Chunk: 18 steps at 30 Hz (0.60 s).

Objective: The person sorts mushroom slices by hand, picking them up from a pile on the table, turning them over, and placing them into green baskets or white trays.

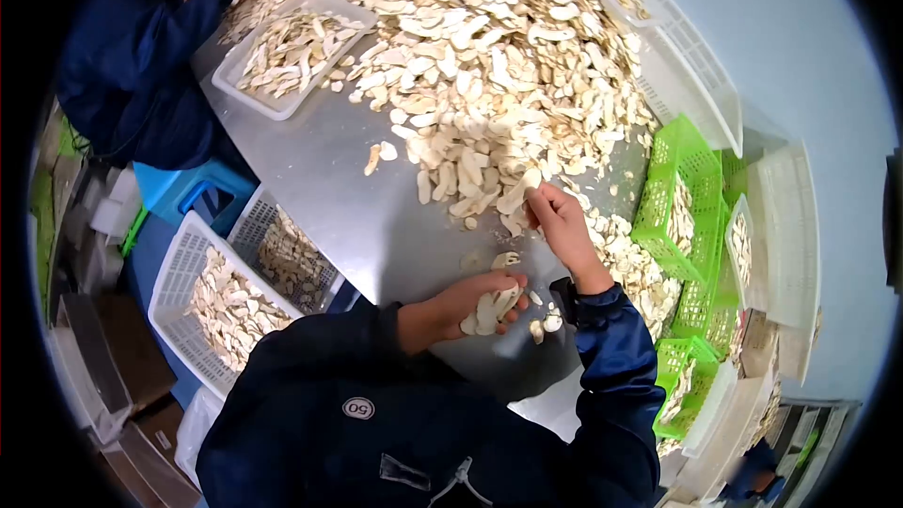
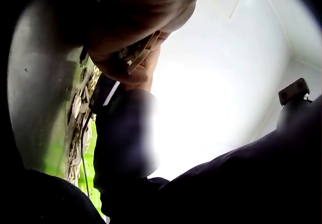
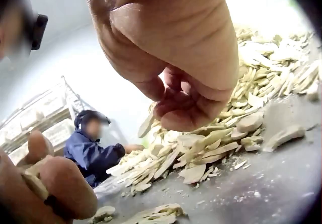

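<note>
Left hand (image 1: 451,303) gripping mushroom slices (image 1: 487,312) | right hand (image 1: 564,230) pinching one slice (image 1: 514,198) at heap's (image 1: 527,103) edge | green baskets (image 1: 663,252) holding some; heap large (hours' worth, I'd guess), work looks well short of done

There are two white slotted plastic crates (image 1: 173,293), one shallow translucent rectangular tray (image 1: 280,114), one blue plastic stool (image 1: 167,188), at least three green perforated baskets (image 1: 664,246), and uncountable flat pale slices (image 1: 466,31).
</note>
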{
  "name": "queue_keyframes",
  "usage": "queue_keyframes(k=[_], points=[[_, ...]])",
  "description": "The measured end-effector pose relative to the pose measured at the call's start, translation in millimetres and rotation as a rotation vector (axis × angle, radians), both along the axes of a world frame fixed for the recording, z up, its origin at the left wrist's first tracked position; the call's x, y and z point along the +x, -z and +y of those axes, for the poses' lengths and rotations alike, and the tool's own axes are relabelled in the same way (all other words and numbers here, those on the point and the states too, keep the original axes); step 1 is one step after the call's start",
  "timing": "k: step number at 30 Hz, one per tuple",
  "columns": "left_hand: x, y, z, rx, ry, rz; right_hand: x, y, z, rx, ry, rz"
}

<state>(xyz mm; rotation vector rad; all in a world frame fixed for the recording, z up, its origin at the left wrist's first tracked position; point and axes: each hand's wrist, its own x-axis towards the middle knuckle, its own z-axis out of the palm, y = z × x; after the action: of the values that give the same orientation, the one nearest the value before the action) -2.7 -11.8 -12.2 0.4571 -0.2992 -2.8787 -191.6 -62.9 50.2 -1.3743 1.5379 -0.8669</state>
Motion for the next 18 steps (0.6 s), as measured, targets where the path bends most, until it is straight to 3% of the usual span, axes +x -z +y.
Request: queue_keyframes(k=[3, 6, 7, 11, 14, 16, 17, 18], points=[[2, -3, 2, -0.022, 0.007, -0.011, -13, 1, 12, 0.063, 0.061, -0.183], [1, -2, 1, -0.054, 0.003, 0.004, -20, -10, 21, 0.128, 0.047, -0.127], [1, 2, 2, -0.055, -0.003, 0.014, -20, -18, 22, 0.177, 0.009, -0.071], [2, 0, 3, -0.087, 0.002, -0.016, -32, -50, 2, 0.351, -0.498, 0.171], [2, 1, 3, -0.089, 0.013, -0.019, -57, -94, -43, 0.121, -0.51, 0.126], [2, -2, 3, -0.089, 0.016, -0.017, -59, -131, -73, -0.162, 0.043, 0.055], [3, -3, 2, -0.091, 0.016, -0.02, -55, -143, -81, -0.309, 0.242, -0.199], [3, -4, 3, -0.088, 0.013, -0.024, -59, -149, -89, -0.385, 0.337, -0.272]])
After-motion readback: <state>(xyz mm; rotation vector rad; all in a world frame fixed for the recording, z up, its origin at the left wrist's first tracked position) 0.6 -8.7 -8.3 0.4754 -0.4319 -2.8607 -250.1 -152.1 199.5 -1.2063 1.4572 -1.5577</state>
